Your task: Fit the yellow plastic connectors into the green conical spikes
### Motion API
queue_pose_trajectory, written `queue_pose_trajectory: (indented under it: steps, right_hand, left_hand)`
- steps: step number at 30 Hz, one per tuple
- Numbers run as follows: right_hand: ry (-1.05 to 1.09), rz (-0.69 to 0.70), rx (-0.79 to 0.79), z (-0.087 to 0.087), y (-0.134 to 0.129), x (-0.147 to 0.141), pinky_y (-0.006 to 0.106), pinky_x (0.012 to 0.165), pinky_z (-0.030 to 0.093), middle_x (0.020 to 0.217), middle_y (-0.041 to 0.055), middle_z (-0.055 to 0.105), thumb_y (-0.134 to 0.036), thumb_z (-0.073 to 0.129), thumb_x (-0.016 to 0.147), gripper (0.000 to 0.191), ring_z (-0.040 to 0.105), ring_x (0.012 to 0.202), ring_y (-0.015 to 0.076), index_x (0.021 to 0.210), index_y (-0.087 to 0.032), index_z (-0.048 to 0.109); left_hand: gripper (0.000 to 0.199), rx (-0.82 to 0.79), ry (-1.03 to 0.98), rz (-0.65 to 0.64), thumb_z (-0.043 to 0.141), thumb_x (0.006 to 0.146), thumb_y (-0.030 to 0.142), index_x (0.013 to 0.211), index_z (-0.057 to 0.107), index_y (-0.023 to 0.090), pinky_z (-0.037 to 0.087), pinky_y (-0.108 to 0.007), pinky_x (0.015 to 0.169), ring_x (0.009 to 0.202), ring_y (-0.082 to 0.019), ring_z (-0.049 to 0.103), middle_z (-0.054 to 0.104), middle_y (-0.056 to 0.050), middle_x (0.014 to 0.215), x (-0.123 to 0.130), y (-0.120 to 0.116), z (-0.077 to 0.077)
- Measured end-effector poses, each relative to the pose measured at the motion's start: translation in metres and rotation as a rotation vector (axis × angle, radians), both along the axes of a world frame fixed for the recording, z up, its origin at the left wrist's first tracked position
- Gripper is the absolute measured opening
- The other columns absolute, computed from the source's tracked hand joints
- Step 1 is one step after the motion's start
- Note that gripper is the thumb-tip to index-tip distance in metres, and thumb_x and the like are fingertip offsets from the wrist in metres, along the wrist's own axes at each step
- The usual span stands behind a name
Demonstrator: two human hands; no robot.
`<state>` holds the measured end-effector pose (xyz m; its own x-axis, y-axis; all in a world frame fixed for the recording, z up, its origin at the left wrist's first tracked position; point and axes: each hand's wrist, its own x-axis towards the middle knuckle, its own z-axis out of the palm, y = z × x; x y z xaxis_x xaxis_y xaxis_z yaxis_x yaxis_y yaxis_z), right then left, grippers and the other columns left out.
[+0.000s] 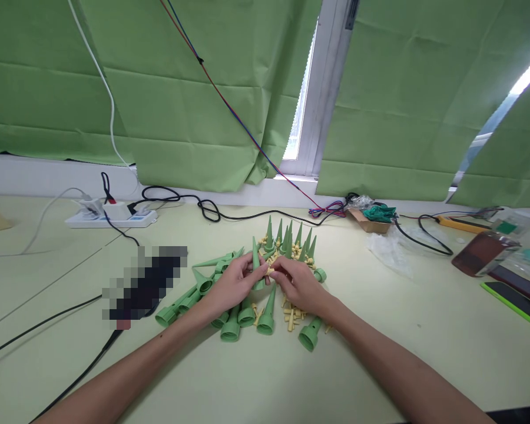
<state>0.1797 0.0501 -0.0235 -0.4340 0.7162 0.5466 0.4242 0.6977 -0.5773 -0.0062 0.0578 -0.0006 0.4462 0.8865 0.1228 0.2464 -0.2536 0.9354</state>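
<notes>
Between my hands, a green cone stands point up, with my left hand closed round it. My right hand pinches a small yellow piece against the cone's side. Several green cones with hollow round bases, such as one green cone, lie in front of and to the left of my hands. Behind them, more green cones stand upright among small yellow pieces. A pile of yellow pieces lies below my right hand, beside a tilted green cone.
A white power strip and a blurred dark object are on the left of the table. Black cables run along the back. At right are a small cardboard box, a reddish-brown bottle and a green-edged phone.
</notes>
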Motion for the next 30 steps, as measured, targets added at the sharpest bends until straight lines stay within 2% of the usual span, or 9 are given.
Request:
queue_pose_trajectory:
  steps: [10,12,15,17,23,30]
  right_hand:
    - [-0.035,0.004,0.038,-0.0022,0.0021,0.0008,0.025,0.062,0.038,0.065,-0.0017,0.053,-0.026,0.040,0.102,0.032,0.049,0.060,0.0130,0.074,-0.020,0.054]
    - [-0.030,0.006,0.021,-0.0016,0.0011,0.0005,0.025,0.063,0.039,0.069,-0.0012,0.057,-0.026,0.041,0.101,0.027,0.051,0.062,0.0134,0.081,-0.020,0.056]
    - [0.019,0.017,-0.007,-0.0017,-0.0001,0.0000,0.025,0.065,0.041,0.078,0.0001,0.063,-0.023,0.044,0.100,0.012,0.055,0.066,0.0140,0.100,-0.020,0.056]
    - [0.045,0.019,-0.002,-0.0024,-0.0001,-0.0002,0.025,0.065,0.042,0.082,0.0009,0.063,-0.021,0.046,0.099,0.012,0.056,0.068,0.0142,0.105,-0.020,0.055]
    - [0.044,0.026,0.001,-0.0042,0.0012,0.0001,0.026,0.065,0.041,0.081,0.0016,0.062,-0.020,0.045,0.098,0.011,0.055,0.069,0.0151,0.098,-0.020,0.056]
    - [-0.003,0.008,0.011,-0.0033,0.0012,0.0005,0.026,0.062,0.037,0.074,-0.0006,0.056,-0.023,0.043,0.100,0.017,0.048,0.063,0.0138,0.086,-0.020,0.053]
  left_hand:
    - [0.034,-0.023,0.021,-0.023,0.054,0.088,0.052,0.088,0.057,0.018,0.027,-0.019,0.041,0.049,-0.009,0.041,0.061,0.000,0.072,-0.0012,-0.0005,0.0013]
    - [0.035,-0.020,0.018,-0.018,0.055,0.088,0.053,0.087,0.057,0.018,0.027,-0.019,0.041,0.049,-0.008,0.040,0.060,0.001,0.072,-0.0006,-0.0004,0.0020]
    - [0.035,-0.014,0.002,-0.005,0.056,0.087,0.052,0.086,0.057,0.018,0.027,-0.020,0.041,0.048,-0.008,0.039,0.059,0.002,0.070,0.0003,-0.0004,0.0028]
    - [0.034,-0.009,-0.011,0.005,0.057,0.087,0.052,0.086,0.058,0.018,0.027,-0.020,0.042,0.048,-0.008,0.039,0.058,0.002,0.070,0.0007,-0.0005,0.0030]
    - [0.034,-0.002,0.003,0.020,0.056,0.088,0.051,0.088,0.059,0.017,0.027,-0.020,0.042,0.048,-0.007,0.040,0.057,0.002,0.070,0.0007,-0.0009,0.0027]
    - [0.030,0.052,-0.007,-0.013,0.056,0.089,0.046,0.085,0.056,0.017,0.034,-0.021,0.049,0.060,-0.011,0.051,0.059,0.001,0.073,-0.0002,0.0001,0.0028]
